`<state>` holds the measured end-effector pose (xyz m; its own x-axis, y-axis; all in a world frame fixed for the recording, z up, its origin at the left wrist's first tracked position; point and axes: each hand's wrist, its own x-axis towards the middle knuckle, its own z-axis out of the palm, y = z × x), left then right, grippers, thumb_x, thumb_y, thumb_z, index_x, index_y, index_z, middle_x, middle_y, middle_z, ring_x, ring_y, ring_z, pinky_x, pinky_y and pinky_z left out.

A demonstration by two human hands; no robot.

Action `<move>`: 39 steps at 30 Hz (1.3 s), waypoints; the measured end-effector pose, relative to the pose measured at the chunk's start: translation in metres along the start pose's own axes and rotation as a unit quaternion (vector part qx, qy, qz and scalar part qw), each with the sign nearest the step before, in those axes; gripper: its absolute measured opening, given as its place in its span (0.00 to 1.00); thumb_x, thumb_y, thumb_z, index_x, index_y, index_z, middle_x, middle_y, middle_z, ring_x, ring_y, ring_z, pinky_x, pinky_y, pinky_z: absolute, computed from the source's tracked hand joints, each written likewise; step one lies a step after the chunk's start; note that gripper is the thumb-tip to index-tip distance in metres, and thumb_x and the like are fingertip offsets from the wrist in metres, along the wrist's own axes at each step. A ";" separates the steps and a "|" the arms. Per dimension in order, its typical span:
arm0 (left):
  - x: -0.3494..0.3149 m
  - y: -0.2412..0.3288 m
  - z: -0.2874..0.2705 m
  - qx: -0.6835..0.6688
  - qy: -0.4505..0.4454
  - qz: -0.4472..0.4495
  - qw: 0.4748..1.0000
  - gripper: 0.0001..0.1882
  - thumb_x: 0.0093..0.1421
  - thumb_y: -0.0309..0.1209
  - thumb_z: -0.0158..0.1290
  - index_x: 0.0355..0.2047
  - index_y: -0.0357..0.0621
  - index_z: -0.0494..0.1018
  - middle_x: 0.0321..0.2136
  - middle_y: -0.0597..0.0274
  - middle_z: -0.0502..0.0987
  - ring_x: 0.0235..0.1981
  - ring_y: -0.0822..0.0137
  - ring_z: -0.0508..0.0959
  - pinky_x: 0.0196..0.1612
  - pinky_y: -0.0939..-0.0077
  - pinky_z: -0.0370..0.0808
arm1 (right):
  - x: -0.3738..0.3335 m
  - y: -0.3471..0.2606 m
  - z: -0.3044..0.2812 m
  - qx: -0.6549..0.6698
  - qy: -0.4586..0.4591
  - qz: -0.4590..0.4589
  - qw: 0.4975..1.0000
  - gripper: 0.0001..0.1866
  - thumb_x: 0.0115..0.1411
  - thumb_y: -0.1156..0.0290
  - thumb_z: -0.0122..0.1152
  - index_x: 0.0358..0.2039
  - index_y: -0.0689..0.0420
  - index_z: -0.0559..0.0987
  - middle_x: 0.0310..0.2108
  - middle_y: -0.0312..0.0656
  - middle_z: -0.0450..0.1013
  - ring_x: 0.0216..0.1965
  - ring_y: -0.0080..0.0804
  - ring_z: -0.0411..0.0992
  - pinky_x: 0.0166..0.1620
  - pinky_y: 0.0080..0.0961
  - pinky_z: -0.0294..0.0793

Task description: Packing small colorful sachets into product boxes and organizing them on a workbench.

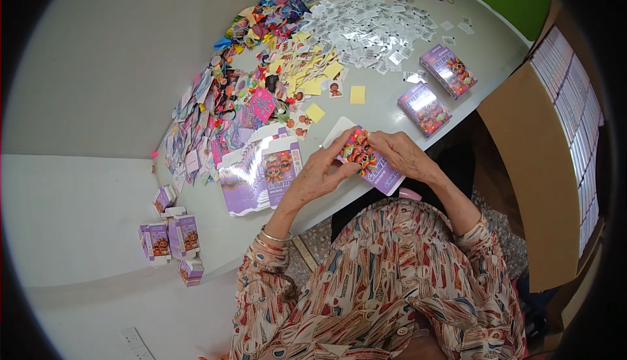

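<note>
Above the table's near edge, my two hands hold a small purple printed carton (386, 176) with colourful cartoon characters on its front. A white flap sticks out at its upper left end. My left hand (323, 172) grips the carton's left side, thumb on the printed face. On the opposite side, my right hand (403, 154) is closed around the upper edge with its fingers bent. Whether the carton holds anything is hidden. Just left of my left hand lies a fanned stack of flat purple cartons (245, 180).
Two filled-out purple boxes (424, 109) lie on the table (366, 109) to the right. Farther back are heaps of silvery packets (366, 27), yellow cards (310, 73) and colourful small pieces (196, 122). Several small boxes (183, 234) stand at left; a large brown carton (529, 157) stands at right.
</note>
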<state>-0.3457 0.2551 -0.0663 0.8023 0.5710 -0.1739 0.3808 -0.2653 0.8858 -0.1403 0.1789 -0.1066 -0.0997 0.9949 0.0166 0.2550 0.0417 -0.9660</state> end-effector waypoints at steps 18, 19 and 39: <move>0.013 0.011 0.013 -0.225 0.178 -0.123 0.950 0.13 0.61 0.29 0.55 0.43 0.35 0.76 0.31 0.66 0.79 0.30 0.82 0.75 0.35 0.87 0.71 | -0.001 0.002 -0.002 -0.041 0.026 -0.041 0.998 0.20 0.69 0.59 0.40 0.40 0.64 0.75 0.17 0.50 0.67 0.18 0.35 0.64 0.28 0.32 0.65; 0.012 0.008 0.014 -0.208 0.182 -0.105 0.955 0.13 0.61 0.29 0.54 0.43 0.35 0.76 0.29 0.67 0.79 0.29 0.82 0.75 0.34 0.87 0.71 | -0.001 0.001 -0.002 -0.041 0.025 -0.041 0.998 0.20 0.69 0.59 0.40 0.40 0.64 0.75 0.17 0.50 0.67 0.18 0.35 0.64 0.28 0.32 0.65; -0.003 -0.004 0.039 -0.087 0.225 0.002 0.970 0.14 0.64 0.24 0.45 0.49 0.33 0.71 0.37 0.61 0.78 0.36 0.78 0.74 0.41 0.83 0.71 | 0.004 0.000 -0.001 -0.021 -0.007 0.005 1.000 0.21 0.68 0.58 0.43 0.39 0.66 0.74 0.25 0.58 0.73 0.27 0.55 0.71 0.33 0.40 0.68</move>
<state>-0.3314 0.2243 -0.0866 0.5059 0.8626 0.0005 0.2642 -0.1555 0.9519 -0.1394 0.1826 -0.1066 -0.1109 0.9938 0.0032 0.2964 0.0362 -0.9544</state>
